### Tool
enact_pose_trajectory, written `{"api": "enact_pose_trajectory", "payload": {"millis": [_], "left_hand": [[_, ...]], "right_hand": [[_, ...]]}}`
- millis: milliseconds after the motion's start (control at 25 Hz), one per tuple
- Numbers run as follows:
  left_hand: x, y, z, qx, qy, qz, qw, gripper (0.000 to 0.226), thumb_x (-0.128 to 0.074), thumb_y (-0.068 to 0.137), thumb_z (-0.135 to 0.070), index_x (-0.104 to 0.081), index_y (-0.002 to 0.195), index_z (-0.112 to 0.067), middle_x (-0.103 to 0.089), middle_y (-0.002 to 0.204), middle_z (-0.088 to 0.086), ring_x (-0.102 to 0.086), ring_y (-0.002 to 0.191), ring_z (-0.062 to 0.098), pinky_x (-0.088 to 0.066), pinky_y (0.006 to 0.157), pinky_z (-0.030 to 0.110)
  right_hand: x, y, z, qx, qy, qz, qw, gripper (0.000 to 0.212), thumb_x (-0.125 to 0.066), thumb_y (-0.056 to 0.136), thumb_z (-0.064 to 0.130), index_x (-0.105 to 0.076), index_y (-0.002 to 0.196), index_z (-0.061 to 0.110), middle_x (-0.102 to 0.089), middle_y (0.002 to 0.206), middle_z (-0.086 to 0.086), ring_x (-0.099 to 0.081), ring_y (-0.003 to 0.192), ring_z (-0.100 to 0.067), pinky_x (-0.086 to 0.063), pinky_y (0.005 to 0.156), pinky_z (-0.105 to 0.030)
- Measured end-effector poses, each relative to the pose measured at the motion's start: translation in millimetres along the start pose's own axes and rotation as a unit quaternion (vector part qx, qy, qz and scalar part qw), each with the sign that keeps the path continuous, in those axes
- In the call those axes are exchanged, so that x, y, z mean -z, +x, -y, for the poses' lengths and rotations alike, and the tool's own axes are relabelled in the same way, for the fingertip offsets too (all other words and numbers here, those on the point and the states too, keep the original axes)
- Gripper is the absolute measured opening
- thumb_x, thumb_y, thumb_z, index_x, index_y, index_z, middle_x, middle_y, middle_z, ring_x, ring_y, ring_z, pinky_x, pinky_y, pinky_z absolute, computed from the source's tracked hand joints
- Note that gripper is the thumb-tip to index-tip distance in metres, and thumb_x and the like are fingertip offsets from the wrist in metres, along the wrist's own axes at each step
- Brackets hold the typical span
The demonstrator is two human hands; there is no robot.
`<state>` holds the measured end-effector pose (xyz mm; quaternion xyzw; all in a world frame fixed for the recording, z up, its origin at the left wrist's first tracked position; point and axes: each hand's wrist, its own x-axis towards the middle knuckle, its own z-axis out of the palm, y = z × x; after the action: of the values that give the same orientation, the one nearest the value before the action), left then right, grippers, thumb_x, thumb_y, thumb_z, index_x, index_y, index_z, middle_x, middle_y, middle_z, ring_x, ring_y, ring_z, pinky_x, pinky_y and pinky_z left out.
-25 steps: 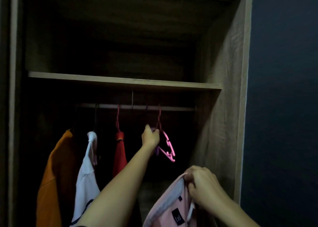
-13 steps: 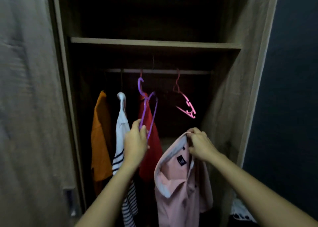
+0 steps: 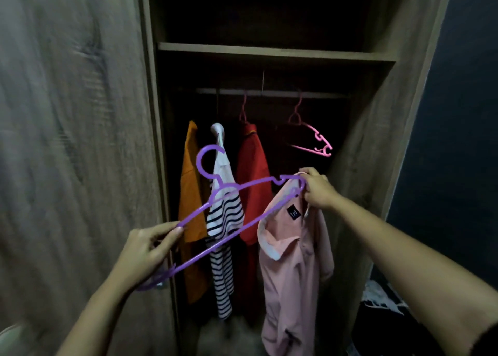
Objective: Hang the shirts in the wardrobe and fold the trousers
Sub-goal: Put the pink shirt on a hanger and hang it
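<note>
We see the left hand [image 3: 145, 253] gripping the lower left end of a purple hanger [image 3: 227, 187], thumb and fingers curled round its bar. The hanger is tilted in front of the open wardrobe [image 3: 377, 140], with its hook up and to the left. The right hand [image 3: 316, 190] pinches the collar of the pink shirt [image 3: 291, 261], which hangs limp from those fingers before the right half of the wardrobe. The hanger's far tip meets that collar; we cannot tell if the right hand holds it too. On the rail [image 3: 269, 92] under the shelf [image 3: 269, 52] hang, from left to right, an orange shirt [image 3: 190, 194], a striped shirt [image 3: 225, 215], a red shirt [image 3: 252, 167] and a bare pink hanger [image 3: 315, 145]. The wardrobe door [image 3: 67, 140] stands at our left.
</note>
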<state>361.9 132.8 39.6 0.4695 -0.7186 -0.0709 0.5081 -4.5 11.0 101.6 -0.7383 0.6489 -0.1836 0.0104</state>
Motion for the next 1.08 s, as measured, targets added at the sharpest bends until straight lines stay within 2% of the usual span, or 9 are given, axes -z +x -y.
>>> {"api": "enact_pose_trajectory", "payload": {"millis": [120, 320, 440, 520, 640, 760, 880, 960, 1080], "left_hand": [[-11, -5, 2, -0.039, 0.008, 0.007, 0.999, 0.034, -0.059, 0.081, -0.043, -0.077, 0.093, -0.016, -0.052, 0.070, -0.052, -0.056, 0.072, -0.025, -0.043, 0.065, 0.003], [-66, -12, -13, -0.089, -0.038, 0.042, 0.994, 0.033, -0.049, 0.083, -0.041, -0.072, 0.091, -0.019, -0.070, 0.071, -0.021, -0.056, 0.064, -0.021, -0.037, 0.059, 0.000], [-72, -13, -11, -0.088, -0.077, -0.015, 0.993, 0.025, -0.051, 0.083, -0.040, -0.066, 0.093, -0.022, -0.058, 0.068, -0.041, -0.055, 0.062, -0.022, -0.041, 0.058, 0.005], [-66, -9, -10, -0.093, -0.089, -0.060, 0.990, 0.032, -0.053, 0.085, -0.048, -0.066, 0.096, -0.022, -0.062, 0.077, -0.040, -0.060, 0.070, -0.018, -0.047, 0.062, 0.011], [-55, 0, -17, -0.108, 0.035, -0.168, 0.979, 0.034, -0.048, 0.091, -0.049, -0.067, 0.101, -0.023, -0.073, 0.091, -0.005, -0.066, 0.080, 0.014, -0.045, 0.071, 0.031], [-60, -13, -38, -0.107, 0.069, -0.310, 0.942, 0.021, -0.057, 0.086, -0.028, -0.059, 0.107, -0.025, -0.052, 0.115, 0.012, -0.049, 0.099, 0.027, -0.037, 0.084, 0.037], [-97, -52, -38, -0.133, 0.139, -0.197, 0.961, 0.017, -0.049, 0.086, -0.040, -0.060, 0.096, -0.032, -0.044, 0.117, 0.008, -0.045, 0.101, 0.027, -0.033, 0.083, 0.038], [-111, -59, -18, 0.011, 0.096, -0.029, 0.995, 0.025, -0.052, 0.069, -0.045, -0.063, 0.091, -0.040, -0.043, 0.121, 0.003, -0.046, 0.104, 0.026, -0.035, 0.085, 0.037], [-92, -40, 18, 0.064, -0.025, 0.132, 0.989, 0.032, -0.053, 0.058, -0.048, -0.061, 0.085, -0.064, -0.058, 0.108, -0.004, -0.055, 0.105, 0.008, -0.036, 0.089, 0.009]], "right_hand": [[15, -14, 26, 0.070, -0.057, 0.036, 0.995, 0.057, -0.053, 0.075, 0.002, -0.047, 0.131, 0.013, -0.030, 0.147, -0.003, -0.042, 0.123, -0.035, -0.031, 0.102, -0.033], [33, -53, 93, 0.220, -0.069, 0.075, 0.970, 0.060, -0.050, 0.076, 0.001, -0.047, 0.133, 0.017, -0.044, 0.136, -0.006, -0.048, 0.119, -0.027, -0.037, 0.102, -0.034], [52, -67, 96, 0.242, -0.163, -0.055, 0.955, 0.042, -0.043, 0.083, 0.050, -0.045, 0.124, 0.038, -0.064, 0.112, 0.009, -0.057, 0.103, -0.018, -0.047, 0.083, -0.037], [61, -73, 85, 0.269, -0.204, -0.103, 0.936, 0.050, -0.024, 0.083, 0.067, -0.053, 0.107, 0.035, -0.069, 0.093, 0.008, -0.061, 0.091, -0.020, -0.043, 0.073, -0.034], [57, -75, 78, 0.266, -0.159, -0.138, 0.941, 0.059, -0.018, 0.081, 0.069, -0.052, 0.078, 0.020, -0.067, 0.077, 0.001, -0.064, 0.079, -0.026, -0.035, 0.057, -0.031], [53, -75, 87, 0.279, -0.106, -0.191, 0.935, 0.059, -0.025, 0.081, 0.068, -0.050, 0.070, 0.016, -0.064, 0.066, 0.000, -0.063, 0.068, -0.025, -0.042, 0.055, -0.035], [62, -76, 94, 0.293, -0.059, -0.222, 0.928, 0.050, -0.032, 0.083, 0.062, -0.043, 0.062, 0.018, -0.048, 0.054, 0.006, -0.051, 0.054, -0.019, -0.038, 0.050, -0.034], [71, -78, 90, 0.287, -0.045, -0.228, 0.929, 0.046, -0.034, 0.085, 0.059, -0.041, 0.062, 0.020, -0.041, 0.053, 0.009, -0.044, 0.052, -0.013, -0.034, 0.049, -0.031], [71, -82, 61, 0.255, -0.054, -0.213, 0.942, 0.054, -0.032, 0.084, 0.062, -0.048, 0.063, 0.015, -0.049, 0.052, 0.005, -0.047, 0.051, -0.011, -0.034, 0.049, -0.026]]}}
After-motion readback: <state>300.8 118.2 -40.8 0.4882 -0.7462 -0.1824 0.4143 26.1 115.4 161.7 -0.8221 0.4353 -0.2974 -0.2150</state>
